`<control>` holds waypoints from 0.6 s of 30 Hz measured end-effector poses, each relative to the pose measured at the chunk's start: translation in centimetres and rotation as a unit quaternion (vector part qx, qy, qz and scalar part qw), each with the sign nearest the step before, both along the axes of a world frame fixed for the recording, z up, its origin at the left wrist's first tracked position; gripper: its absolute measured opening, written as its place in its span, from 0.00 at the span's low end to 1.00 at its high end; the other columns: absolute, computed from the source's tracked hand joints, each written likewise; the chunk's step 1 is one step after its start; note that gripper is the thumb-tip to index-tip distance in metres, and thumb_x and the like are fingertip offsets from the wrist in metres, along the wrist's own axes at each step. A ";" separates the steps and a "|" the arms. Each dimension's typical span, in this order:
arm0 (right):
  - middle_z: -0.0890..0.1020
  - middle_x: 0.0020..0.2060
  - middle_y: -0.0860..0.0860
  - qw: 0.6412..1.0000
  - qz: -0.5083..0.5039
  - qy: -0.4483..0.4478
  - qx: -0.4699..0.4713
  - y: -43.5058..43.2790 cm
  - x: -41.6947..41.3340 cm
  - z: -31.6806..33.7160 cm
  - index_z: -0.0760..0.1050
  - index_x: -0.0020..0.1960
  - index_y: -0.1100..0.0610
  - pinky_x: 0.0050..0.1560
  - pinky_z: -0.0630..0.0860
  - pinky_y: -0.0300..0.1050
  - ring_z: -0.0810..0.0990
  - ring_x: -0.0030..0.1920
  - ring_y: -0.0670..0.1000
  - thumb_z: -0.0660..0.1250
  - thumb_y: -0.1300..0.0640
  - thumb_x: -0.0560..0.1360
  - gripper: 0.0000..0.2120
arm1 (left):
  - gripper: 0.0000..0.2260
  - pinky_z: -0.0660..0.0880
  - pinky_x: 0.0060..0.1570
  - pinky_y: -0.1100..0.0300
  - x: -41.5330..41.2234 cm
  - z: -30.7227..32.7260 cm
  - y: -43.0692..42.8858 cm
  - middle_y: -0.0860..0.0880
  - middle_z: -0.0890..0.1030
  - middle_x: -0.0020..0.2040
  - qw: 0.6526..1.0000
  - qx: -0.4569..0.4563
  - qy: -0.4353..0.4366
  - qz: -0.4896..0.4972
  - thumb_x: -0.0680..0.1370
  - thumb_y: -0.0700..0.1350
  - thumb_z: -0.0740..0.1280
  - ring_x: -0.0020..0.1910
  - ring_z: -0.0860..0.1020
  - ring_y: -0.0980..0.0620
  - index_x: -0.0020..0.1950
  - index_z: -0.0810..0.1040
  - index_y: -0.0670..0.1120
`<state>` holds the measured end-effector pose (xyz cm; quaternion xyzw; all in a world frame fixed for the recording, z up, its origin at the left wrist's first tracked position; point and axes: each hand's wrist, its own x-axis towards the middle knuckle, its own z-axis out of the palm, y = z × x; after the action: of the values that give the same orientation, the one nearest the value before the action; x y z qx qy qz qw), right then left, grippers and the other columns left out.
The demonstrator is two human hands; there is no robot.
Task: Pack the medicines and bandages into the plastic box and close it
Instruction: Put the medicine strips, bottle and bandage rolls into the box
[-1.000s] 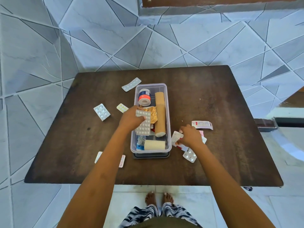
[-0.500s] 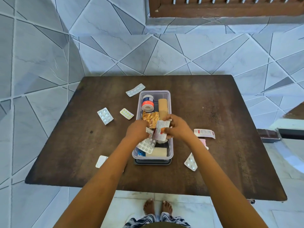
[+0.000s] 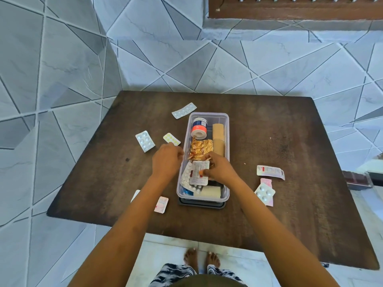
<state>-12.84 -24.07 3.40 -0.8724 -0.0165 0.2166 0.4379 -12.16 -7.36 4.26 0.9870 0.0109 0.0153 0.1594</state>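
Note:
A clear plastic box stands open mid-table on its dark lid. Inside lie a white bottle with a red band, tan bandage rolls, a gold foil strip, a white bandage roll and white blister packs. My right hand is over the box, pinching a printed pill strip that rests on the contents. My left hand hovers just left of the box wall with fingers curled, holding nothing, close to a yellow pill strip.
Loose blister packs lie on the brown table: a long one and a square one on the left, others by my left forearm, and several on the right. Tiled floor surrounds the table.
My right hand carried the printed strip from the table's right side into the box. My left hand let go of the white blister pack in the box and moved out to the left.

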 end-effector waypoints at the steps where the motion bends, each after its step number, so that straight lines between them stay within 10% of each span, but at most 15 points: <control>1: 0.80 0.56 0.58 0.998 0.024 -0.028 -0.045 0.2 0.1 -0.3 0.71 0.59 0.58 0.51 0.78 0.49 0.80 0.53 0.56 0.71 0.61 0.71 0.18 | 0.09 0.77 0.45 0.52 0.0 0.2 0.6 0.45 0.81 0.52 1.000 -0.008 0.001 0.019 0.76 0.43 0.63 0.50 0.79 0.46 0.51 0.83 0.48; 7: 0.74 0.59 0.59 0.949 0.120 -0.146 -0.252 0.8 -0.3 -1.4 0.75 0.60 0.60 0.60 0.70 0.52 0.70 0.61 0.59 0.67 0.53 0.74 0.17 | 0.09 0.79 0.50 0.49 -0.9 -0.1 4.0 0.49 0.84 0.51 0.989 -0.004 0.136 0.049 0.73 0.40 0.65 0.51 0.81 0.46 0.45 0.83 0.51; 18: 0.79 0.60 0.55 0.969 0.041 -0.207 -0.131 1.6 -2.9 -0.2 0.73 0.63 0.56 0.57 0.74 0.49 0.76 0.59 0.55 0.63 0.53 0.76 0.16 | 0.20 0.76 0.58 0.53 -5.4 -3.0 6.1 0.46 0.77 0.61 0.954 0.059 0.287 -0.059 0.69 0.37 0.73 0.59 0.75 0.46 0.59 0.76 0.46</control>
<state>-15.72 -22.47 3.23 -0.9467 -0.1136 0.0496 0.2973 -17.58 -1.28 1.21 0.9564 -0.0027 -0.2771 0.0921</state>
